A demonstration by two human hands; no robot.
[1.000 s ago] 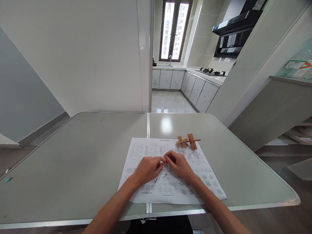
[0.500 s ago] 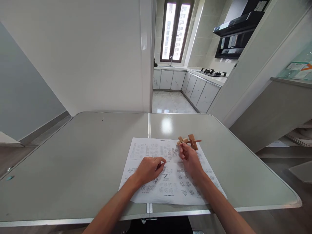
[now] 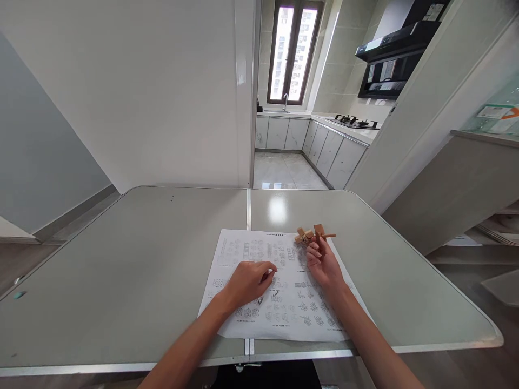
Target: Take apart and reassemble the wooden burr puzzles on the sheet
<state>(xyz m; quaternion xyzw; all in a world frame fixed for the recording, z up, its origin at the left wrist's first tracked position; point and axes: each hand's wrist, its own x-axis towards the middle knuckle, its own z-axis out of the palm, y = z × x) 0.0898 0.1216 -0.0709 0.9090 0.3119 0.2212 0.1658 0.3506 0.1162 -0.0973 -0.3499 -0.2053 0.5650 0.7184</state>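
Note:
A printed sheet of paper (image 3: pixel 284 281) with rows of small line drawings lies flat on the table. My left hand (image 3: pixel 249 280) rests on it near the middle, fingers curled in and thumb bent toward them, with nothing seen in them. At the sheet's upper right corner is a wooden toy of light crossed blocks (image 3: pixel 304 235), a flat brown plank (image 3: pixel 319 229) and a thin rod (image 3: pixel 329 235). My right hand (image 3: pixel 324 265) is at the toy, palm partly turned up, its fingertips on the plank and covering its lower part.
The grey-green table (image 3: pixel 121 281) has a metal edge and a metal seam (image 3: pixel 248 210) down its middle. Beyond it, a doorway shows a kitchen with a counter and a gas stove (image 3: pixel 352 121). At right stands a shelf (image 3: pixel 466 183).
My right hand has moved a little right, from the crossed blocks to the plank, and has turned its palm upward. The toy and my left hand stay in place.

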